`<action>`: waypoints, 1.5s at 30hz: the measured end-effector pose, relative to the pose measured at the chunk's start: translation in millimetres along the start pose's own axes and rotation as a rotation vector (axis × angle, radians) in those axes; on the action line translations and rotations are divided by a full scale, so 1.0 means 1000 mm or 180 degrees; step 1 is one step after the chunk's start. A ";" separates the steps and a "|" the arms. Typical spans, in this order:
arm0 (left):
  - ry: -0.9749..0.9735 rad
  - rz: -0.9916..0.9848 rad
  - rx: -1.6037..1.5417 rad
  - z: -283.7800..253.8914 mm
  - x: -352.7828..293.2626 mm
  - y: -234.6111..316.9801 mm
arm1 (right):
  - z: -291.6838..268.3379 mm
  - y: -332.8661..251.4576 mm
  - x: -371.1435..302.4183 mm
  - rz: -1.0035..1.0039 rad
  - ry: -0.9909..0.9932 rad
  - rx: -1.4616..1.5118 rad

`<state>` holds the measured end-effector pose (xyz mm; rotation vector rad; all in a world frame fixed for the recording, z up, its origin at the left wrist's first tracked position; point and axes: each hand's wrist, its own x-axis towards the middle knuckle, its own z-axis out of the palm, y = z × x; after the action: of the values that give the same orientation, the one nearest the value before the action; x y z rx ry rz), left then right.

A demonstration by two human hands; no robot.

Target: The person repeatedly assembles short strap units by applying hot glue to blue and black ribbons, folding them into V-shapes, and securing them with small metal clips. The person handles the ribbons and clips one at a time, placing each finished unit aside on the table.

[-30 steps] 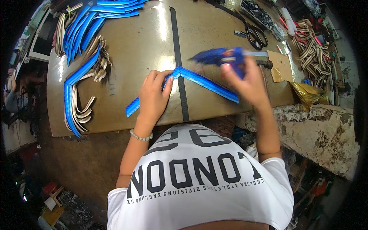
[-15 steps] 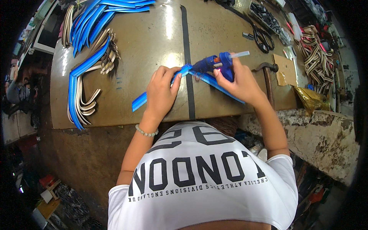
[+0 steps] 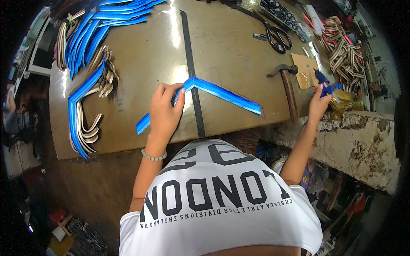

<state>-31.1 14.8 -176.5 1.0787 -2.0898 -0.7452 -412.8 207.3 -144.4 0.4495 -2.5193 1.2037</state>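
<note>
A blue woven strap [image 3: 228,97], bent into a wide upside-down V, lies across a black strip [image 3: 188,47] on the brown table [image 3: 141,59]. My left hand [image 3: 165,109] pinches the strap's left leg just below the bend, thumb and fingers at its edges and part of the strap hidden beneath. Out at the right edge of the table, my right hand [image 3: 318,106] is closed around a blue hot glue gun [image 3: 323,81], its nozzle over a piece of cardboard [image 3: 302,68].
A hammer [image 3: 288,87] lies between strap and cardboard, with black scissors [image 3: 278,39] farther back. Blue straps [image 3: 89,36] are piled far left; another folded bundle [image 3: 74,104] sits nearer. Striped straps [image 3: 341,51] heap up at right, above a worn ledge [image 3: 341,138].
My right hand has carried the glue gun from the strap's bend to the table's right side. My left hand stays on the strap. The whole scene has shifted somewhat left in view.
</note>
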 end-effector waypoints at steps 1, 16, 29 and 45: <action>-0.0015 -0.0031 -0.0015 0.000 0.000 0.000 | -0.007 0.011 0.003 -0.0059 -0.0187 -0.0735; 0.0089 0.0024 -0.0094 -0.002 -0.001 0.000 | 0.177 -0.074 0.050 -0.2848 -0.1864 -0.0646; 0.0168 0.0266 -0.0365 -0.015 0.002 0.029 | 0.039 -0.141 -0.071 -0.0915 -0.3364 0.1757; -0.1435 -0.0604 -0.1823 -0.036 -0.001 0.036 | 0.037 -0.157 -0.124 -0.0635 -0.5624 0.2191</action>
<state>-20.5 27.6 -128.5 0.8362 -1.9305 -1.6865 -242.0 102.2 -108.2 2.8661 -2.6539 2.0052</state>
